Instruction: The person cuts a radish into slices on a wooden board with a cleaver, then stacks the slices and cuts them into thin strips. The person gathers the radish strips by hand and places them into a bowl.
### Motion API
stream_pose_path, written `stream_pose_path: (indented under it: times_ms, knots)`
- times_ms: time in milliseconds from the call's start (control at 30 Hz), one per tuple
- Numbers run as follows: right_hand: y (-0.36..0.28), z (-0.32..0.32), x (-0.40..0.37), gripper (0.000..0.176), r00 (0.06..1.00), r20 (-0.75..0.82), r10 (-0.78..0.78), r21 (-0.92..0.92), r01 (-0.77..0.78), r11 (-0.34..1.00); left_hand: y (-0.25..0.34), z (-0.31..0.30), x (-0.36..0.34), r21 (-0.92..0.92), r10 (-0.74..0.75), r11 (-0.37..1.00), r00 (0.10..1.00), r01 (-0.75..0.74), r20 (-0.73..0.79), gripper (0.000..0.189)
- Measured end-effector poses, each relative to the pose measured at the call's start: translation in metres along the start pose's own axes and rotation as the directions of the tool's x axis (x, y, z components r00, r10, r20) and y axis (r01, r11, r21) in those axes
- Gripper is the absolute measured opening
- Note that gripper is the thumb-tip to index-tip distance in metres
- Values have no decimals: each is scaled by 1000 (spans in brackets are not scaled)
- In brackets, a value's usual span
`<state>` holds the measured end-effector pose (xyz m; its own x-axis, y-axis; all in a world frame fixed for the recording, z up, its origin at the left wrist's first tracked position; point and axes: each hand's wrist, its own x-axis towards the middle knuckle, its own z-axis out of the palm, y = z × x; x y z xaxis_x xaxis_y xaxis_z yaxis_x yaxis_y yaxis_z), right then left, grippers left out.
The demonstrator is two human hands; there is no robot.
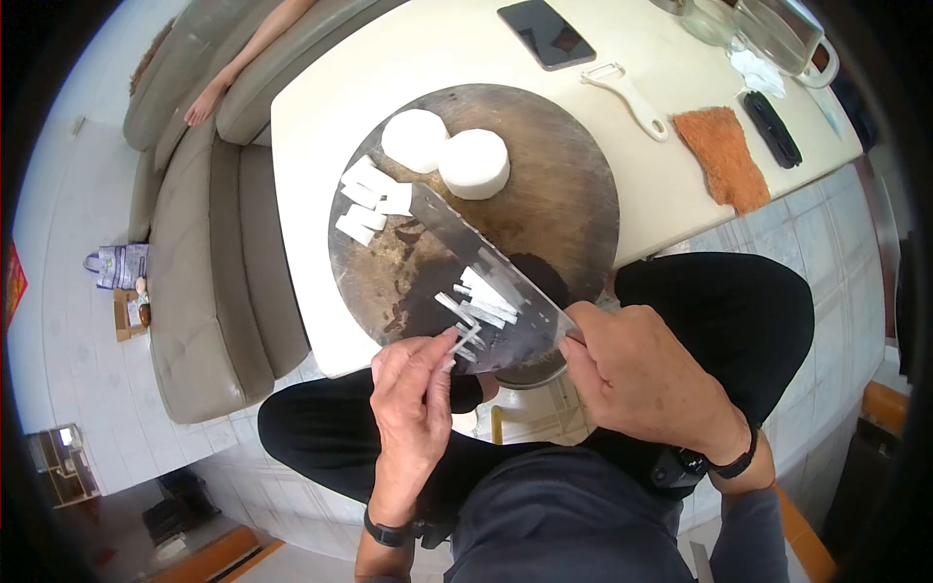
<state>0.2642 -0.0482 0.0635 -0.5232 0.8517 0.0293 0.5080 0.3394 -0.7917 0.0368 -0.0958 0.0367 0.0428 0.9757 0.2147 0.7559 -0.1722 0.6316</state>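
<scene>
My right hand [641, 374] is closed around the handle end of a cleaver [515, 291], whose broad blade is tilted flat over the front of a round wooden chopping board [564, 214]. Thin white radish strips [486, 296] lie on the blade's face. At the blade's near edge, my left hand [413, 389] pinches a white radish strip [468, 340] between thumb and fingers. Beyond the cleaver sit two thick white radish rounds [473, 164]. Several cut radish chunks [364, 199] are grouped at the board's left, close to the blade's tip.
On the cream table [321, 126] are a phone [546, 34], a peeler [632, 100], an orange cloth [722, 157], a black case [771, 129] and a glass jug [777, 39]. A grey sofa [199, 282] stands left, with another person's bare foot [206, 102] on it.
</scene>
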Motion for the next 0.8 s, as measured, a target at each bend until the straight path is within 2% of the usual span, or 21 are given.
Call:
stream_pose_path:
  times_ms: [33, 133, 467, 533, 667, 733, 800]
  knots:
    - [0, 0, 0, 12, 1000, 4, -7, 0, 7, 1000, 0, -3, 0, 3, -4, 1000, 1000, 4, -6, 23]
    - [-2, 0, 0, 13, 999, 37, 3, 25, -4, 1000, -2, -11, 4, -149, -181, 971, 982, 187, 56, 17]
    - [-5, 6, 1, 13, 995, 93, -18, -34, 21, 999, -18, -13, 8, 21, -164, 986, 986, 164, -19, 12]
    - [-5, 6, 0, 13, 995, 100, -16, -27, 19, 999, -21, -12, 10, 138, 15, 990, 999, -8, -49, 14]
    - [-4, 8, -1, 13, 996, 88, -24, -26, 27, 999, -31, -10, 12, 162, 104, 982, 994, -96, -44, 22]
    - [-5, 9, -1, 13, 997, 74, -30, -29, 32, 999, -33, -12, 13, 251, 190, 949, 981, -191, 27, 23]
    - [-5, 9, -1, 13, 996, 94, -1, -58, 6, 998, -32, -14, 15, 260, 195, 946, 980, -195, 29, 24]
